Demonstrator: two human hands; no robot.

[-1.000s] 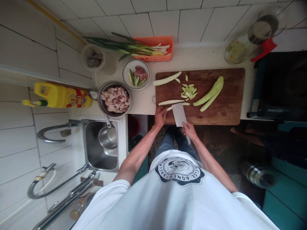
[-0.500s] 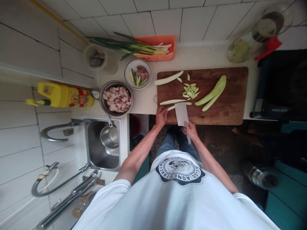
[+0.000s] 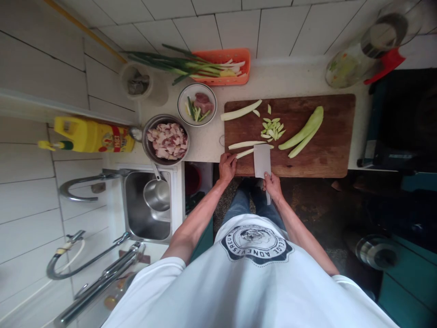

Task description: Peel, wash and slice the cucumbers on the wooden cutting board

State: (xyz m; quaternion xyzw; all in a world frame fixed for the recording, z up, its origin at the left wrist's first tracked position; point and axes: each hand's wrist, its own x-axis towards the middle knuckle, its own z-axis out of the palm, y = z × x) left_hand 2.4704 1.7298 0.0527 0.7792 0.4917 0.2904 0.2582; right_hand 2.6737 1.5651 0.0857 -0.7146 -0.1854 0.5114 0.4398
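Note:
My right hand [image 3: 272, 184] is closed round the handle of a cleaver [image 3: 262, 160], its broad blade resting over the front part of the wooden cutting board [image 3: 327, 155]. Under the blade runs a pale green gourd strip [image 3: 245, 153]. My left hand [image 3: 227, 167] pinches that strip's left end at the board's front left corner. A second strip [image 3: 243, 145] lies just behind it. Several small cut pieces [image 3: 272, 129] are heaped mid-board. Two long gourd pieces [image 3: 303, 129] lie on the right, and another strip [image 3: 241, 110] at the back left.
Left of the board are a plate [image 3: 183, 119] with meat and scallion, and a pan [image 3: 145, 145] of chopped meat. Behind stands an orange basket [image 3: 221, 82] of scallions. A yellow oil jug [image 3: 92, 135] and a sink [image 3: 131, 205] are farther left. A glass jar [image 3: 341, 68] stands back right.
The cleaver blade has shifted a little right along the strip and turned straighter. My left hand has slid slightly left, and more of the strip shows between hand and blade.

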